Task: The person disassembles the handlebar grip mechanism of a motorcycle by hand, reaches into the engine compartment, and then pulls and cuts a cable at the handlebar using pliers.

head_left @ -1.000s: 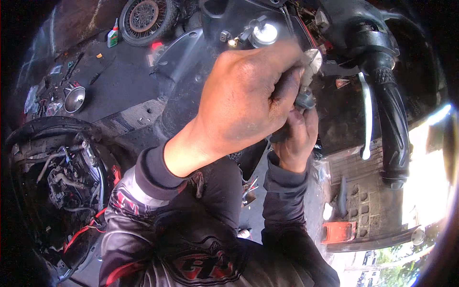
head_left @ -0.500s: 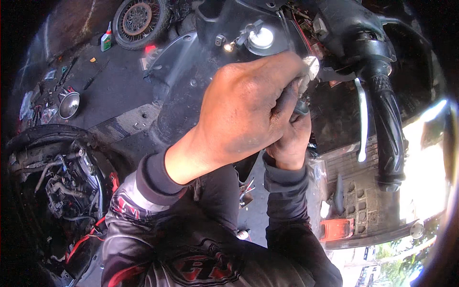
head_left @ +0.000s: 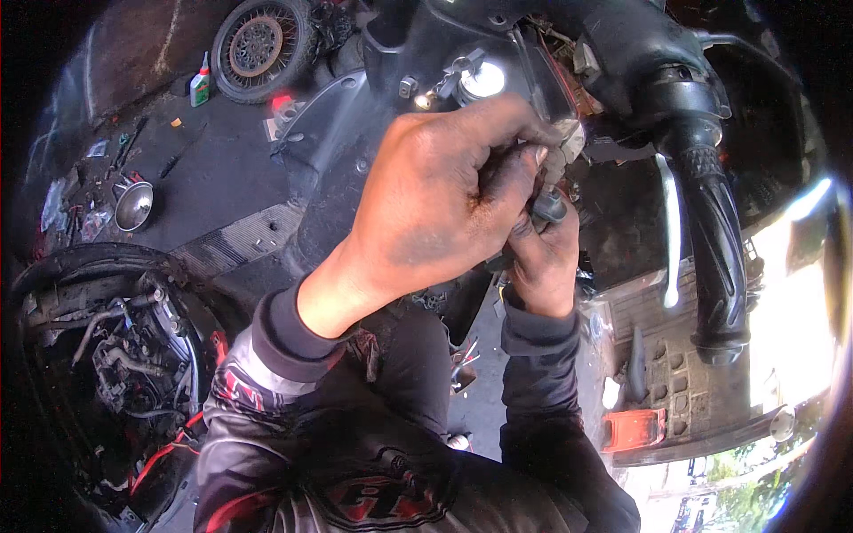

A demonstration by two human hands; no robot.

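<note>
My left hand point(head_left: 435, 191) is closed in a pinch, thumb against fingers, on a small pale grey, blocky piece point(head_left: 567, 147) whose kind I cannot make out. Just below and partly behind it, my right hand point(head_left: 549, 266) closes round a dark, rounded, rubber-like part point(head_left: 549, 207); most of its fingers are hidden. Both hands are close together in front of the scooter's dark body panel point(head_left: 329, 178). Beyond my left knuckles, a key point(head_left: 462, 64) stands by the bright round ignition switch point(head_left: 482, 80).
To the right is the handlebar grip point(head_left: 718, 240) with its silver brake lever point(head_left: 668, 231). At lower left lies the scooter's open under-seat bay point(head_left: 115, 355) with hoses and wires. A spoked wheel point(head_left: 258, 44), a glue bottle point(head_left: 200, 84) and a metal bowl point(head_left: 134, 206) are on the floor.
My left hand has shifted slightly left and its thumb has drawn apart from my right hand, so more of the pale piece and dark part shows. The view has shifted a little.
</note>
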